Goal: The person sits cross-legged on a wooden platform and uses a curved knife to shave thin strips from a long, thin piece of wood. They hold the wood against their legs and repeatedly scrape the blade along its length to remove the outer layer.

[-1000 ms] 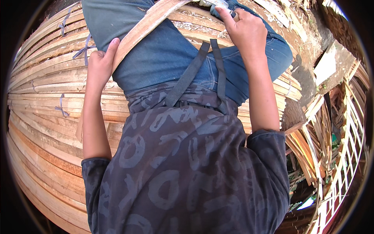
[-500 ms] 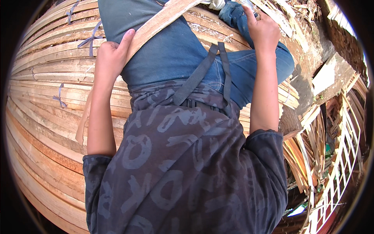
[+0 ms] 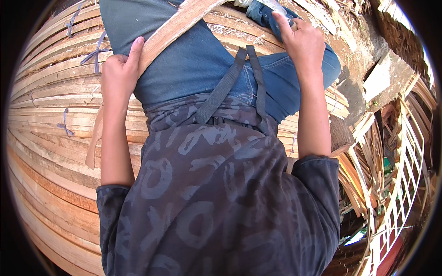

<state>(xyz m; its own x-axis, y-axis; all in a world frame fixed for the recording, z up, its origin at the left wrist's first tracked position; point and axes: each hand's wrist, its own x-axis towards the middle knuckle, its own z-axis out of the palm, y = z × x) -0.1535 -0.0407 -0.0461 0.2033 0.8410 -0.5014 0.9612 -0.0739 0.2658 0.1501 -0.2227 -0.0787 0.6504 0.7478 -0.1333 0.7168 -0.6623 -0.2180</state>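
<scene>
My left hand (image 3: 119,71) is wrapped round the lower end of a long flat wooden slat (image 3: 177,26), thumb lying along its edge. The slat slants up and to the right across my left thigh in blue jeans (image 3: 184,64), and its tail (image 3: 95,140) shows behind my left forearm. Over my bent right leg, my right hand (image 3: 304,43) is closed with the thumb up. A narrow pale, shiny piece (image 3: 275,6) runs up from it, partly cut off by the picture's upper edge; its kind cannot be made out.
Bundles of wooden slats (image 3: 50,147) tied with blue strips (image 3: 96,53) lie beneath and left of me. Shavings (image 3: 239,34) litter those ahead. On the right are a stone block (image 3: 389,78), a wood block (image 3: 340,135), loose strips (image 3: 366,170) and a pale lattice (image 3: 403,184).
The view has shifted slightly, so legs and slats sit further left. My right hand has come slightly down toward me. The left hand keeps its hold on the slat.
</scene>
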